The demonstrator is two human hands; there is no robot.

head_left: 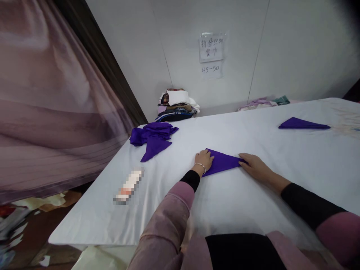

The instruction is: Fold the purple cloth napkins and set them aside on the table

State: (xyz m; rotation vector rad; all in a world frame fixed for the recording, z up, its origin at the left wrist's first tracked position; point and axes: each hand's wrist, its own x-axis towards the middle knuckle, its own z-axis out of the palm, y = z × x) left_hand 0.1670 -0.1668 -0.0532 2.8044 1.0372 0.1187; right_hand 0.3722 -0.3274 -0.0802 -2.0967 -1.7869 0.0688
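Note:
A purple cloth napkin [223,162] lies on the white-covered table in front of me, folded into a triangle that narrows to the right. On its left side rests my left hand [204,159], palm down, its slightly bent fingers spread over the cloth and covering part of the edge. My right hand [253,165] has the right tip of the napkin between thumb and fingers. Farther right on the table is another purple napkin [303,123], folded into a flat triangle. At the back left sits a loose, crumpled heap of purple napkins [153,131], with one pointed corner hanging toward me.
A blurred-out pale oblong object [129,185] lies on the table [95,221] at left. Behind the table are a stack of folded clothes [177,105] and more fabric [261,103] against the wall. A pink curtain [56,101] hangs at left beside the table edge.

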